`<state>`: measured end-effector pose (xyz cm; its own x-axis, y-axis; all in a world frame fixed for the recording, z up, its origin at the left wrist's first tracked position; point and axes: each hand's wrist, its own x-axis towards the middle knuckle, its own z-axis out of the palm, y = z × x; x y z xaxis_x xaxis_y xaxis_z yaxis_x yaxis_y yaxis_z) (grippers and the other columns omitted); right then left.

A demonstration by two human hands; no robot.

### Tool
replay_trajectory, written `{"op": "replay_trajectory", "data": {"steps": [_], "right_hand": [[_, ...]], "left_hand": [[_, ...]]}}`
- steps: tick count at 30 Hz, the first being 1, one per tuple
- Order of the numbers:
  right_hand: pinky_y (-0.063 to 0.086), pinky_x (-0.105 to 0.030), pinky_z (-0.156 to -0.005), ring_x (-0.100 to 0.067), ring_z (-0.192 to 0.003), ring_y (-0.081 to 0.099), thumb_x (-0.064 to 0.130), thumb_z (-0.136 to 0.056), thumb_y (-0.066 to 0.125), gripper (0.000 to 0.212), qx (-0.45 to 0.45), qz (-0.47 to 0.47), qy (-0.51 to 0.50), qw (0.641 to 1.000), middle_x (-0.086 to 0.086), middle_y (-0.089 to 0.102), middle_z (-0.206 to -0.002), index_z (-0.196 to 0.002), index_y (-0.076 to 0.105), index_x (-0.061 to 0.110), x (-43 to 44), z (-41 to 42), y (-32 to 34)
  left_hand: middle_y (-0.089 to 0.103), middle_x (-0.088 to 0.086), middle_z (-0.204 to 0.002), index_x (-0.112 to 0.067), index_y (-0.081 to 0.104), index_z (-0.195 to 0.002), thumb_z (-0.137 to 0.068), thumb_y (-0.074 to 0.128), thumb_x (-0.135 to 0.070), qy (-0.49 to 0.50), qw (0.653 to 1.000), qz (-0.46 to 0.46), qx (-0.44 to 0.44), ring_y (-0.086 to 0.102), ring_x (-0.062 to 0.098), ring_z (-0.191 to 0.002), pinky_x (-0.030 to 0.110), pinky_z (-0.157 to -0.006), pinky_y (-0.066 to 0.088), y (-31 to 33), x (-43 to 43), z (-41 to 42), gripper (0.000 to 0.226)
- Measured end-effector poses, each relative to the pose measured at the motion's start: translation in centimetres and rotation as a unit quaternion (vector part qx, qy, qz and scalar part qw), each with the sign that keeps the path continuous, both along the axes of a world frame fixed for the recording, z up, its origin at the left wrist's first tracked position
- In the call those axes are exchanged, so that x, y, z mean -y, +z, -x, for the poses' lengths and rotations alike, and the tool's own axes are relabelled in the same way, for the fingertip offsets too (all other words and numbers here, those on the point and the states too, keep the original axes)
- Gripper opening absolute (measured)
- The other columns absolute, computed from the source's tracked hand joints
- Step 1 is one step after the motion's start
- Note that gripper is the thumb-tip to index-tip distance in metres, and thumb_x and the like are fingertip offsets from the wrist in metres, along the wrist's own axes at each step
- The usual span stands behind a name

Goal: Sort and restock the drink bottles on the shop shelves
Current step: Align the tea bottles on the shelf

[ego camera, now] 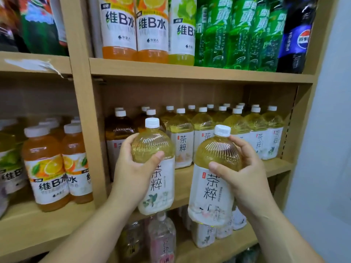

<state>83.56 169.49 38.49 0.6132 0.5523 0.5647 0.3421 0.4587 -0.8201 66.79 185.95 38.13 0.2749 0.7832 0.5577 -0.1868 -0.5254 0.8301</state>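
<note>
I hold two pale yellow tea bottles with white caps and white labels in front of the middle shelf [275,168]. My left hand [133,168] grips the left tea bottle [157,179] round its shoulder, thumb across the front. My right hand [245,171] grips the right tea bottle [212,188] the same way. Both bottles are upright and off the shelf board. Behind them stand several rows of the same tea bottles [237,130], with darker tea bottles [117,133] at the left.
Orange vitamin-water bottles [47,168] fill the left bay. The top shelf carries vitamin-water bottles [133,29], green soda bottles [237,35] and a dark cola bottle [296,38]. More bottles [161,238] stand on the lower shelf. A wooden upright [85,111] divides the bays; a white wall [326,130] is at right.
</note>
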Motion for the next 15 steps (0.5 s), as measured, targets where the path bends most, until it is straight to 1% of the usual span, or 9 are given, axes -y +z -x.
{"op": "replay_trajectory", "data": {"steps": [3,5,7,9,10,12,13,15], "right_hand": [[0.062,-0.03,-0.076,-0.012,-0.1,0.074,0.027,-0.053,0.09,0.074,0.005,0.006,-0.006,1.0,0.014,0.073,-0.111,-0.12,0.063,0.043,-2.4,-1.3,0.9],[0.062,-0.03,-0.078,-0.011,-0.101,0.073,0.026,-0.055,0.091,0.075,0.017,0.008,-0.016,1.0,0.014,0.073,-0.111,-0.123,0.062,0.04,-4.5,-2.2,1.1],[0.061,-0.031,-0.082,-0.01,-0.103,0.073,0.02,-0.061,0.093,0.073,0.027,0.007,-0.019,0.999,0.015,0.072,-0.113,-0.125,0.062,0.04,-6.6,-3.3,0.9],[0.061,-0.031,-0.085,-0.008,-0.105,0.072,0.012,-0.069,0.092,0.071,0.036,0.007,-0.013,0.999,0.015,0.072,-0.115,-0.127,0.063,0.038,-8.5,-4.2,0.6],[0.06,-0.031,-0.087,-0.007,-0.106,0.071,0.012,-0.071,0.091,0.07,0.048,0.011,-0.007,0.999,0.016,0.072,-0.116,-0.129,0.062,0.038,-9.3,-4.7,0.3],[0.058,-0.037,-0.094,-0.007,-0.111,0.069,0.019,-0.074,0.091,0.069,0.079,0.019,0.001,0.997,0.016,0.071,-0.12,-0.131,0.06,0.04,-10.8,-5.5,-0.1],[0.057,-0.04,-0.098,-0.007,-0.114,0.068,0.028,-0.073,0.091,0.069,0.093,0.023,0.001,0.995,0.014,0.07,-0.123,-0.133,0.058,0.041,-11.3,-5.9,-0.3],[0.054,-0.043,-0.103,-0.007,-0.12,0.064,0.048,-0.07,0.084,0.075,0.121,0.037,-0.008,0.992,0.014,0.066,-0.129,-0.138,0.052,0.043,-12.4,-6.6,-0.6]], "left_hand": [[0.067,-0.029,-0.109,-0.037,0.05,-0.135,-0.081,0.081,-0.03,-0.004,1.0,0.007,0.0,0.069,-0.002,-0.099,0.044,-0.09,0.059,-0.2,-0.9,-0.5,0.062],[0.066,-0.032,-0.108,-0.044,0.051,-0.129,-0.079,0.081,-0.031,-0.005,1.0,0.006,0.002,0.068,-0.004,-0.099,0.04,-0.088,0.059,-0.3,-1.3,-0.7,0.06],[0.065,-0.034,-0.108,-0.052,0.05,-0.121,-0.072,0.08,-0.041,-0.004,1.0,0.001,0.002,0.067,-0.006,-0.099,0.035,-0.086,0.058,-0.3,-1.5,-0.9,0.058],[0.066,-0.033,-0.108,-0.052,0.051,-0.119,-0.067,0.075,-0.047,0.005,1.0,0.0,0.008,0.066,-0.006,-0.1,0.032,-0.084,0.056,-0.4,-1.5,-1.0,0.058],[0.066,-0.032,-0.109,-0.051,0.051,-0.12,-0.066,0.075,-0.048,0.01,1.0,0.0,0.013,0.067,-0.006,-0.1,0.031,-0.083,0.056,-0.5,-1.5,-1.1,0.058],[0.067,-0.03,-0.109,-0.049,0.052,-0.121,-0.067,0.075,-0.044,0.018,1.0,-0.002,0.016,0.067,-0.004,-0.101,0.03,-0.082,0.055,-0.7,-1.4,-1.3,0.059],[0.068,-0.028,-0.11,-0.048,0.052,-0.123,-0.068,0.076,-0.043,0.022,1.0,-0.002,0.018,0.068,-0.002,-0.101,0.029,-0.082,0.055,-0.7,-1.3,-1.4,0.06],[0.07,-0.024,-0.112,-0.041,0.052,-0.132,-0.068,0.078,-0.042,0.036,0.999,-0.004,0.021,0.069,0.0,-0.103,0.03,-0.083,0.056,-1.0,-1.4,-1.6,0.068]]}}
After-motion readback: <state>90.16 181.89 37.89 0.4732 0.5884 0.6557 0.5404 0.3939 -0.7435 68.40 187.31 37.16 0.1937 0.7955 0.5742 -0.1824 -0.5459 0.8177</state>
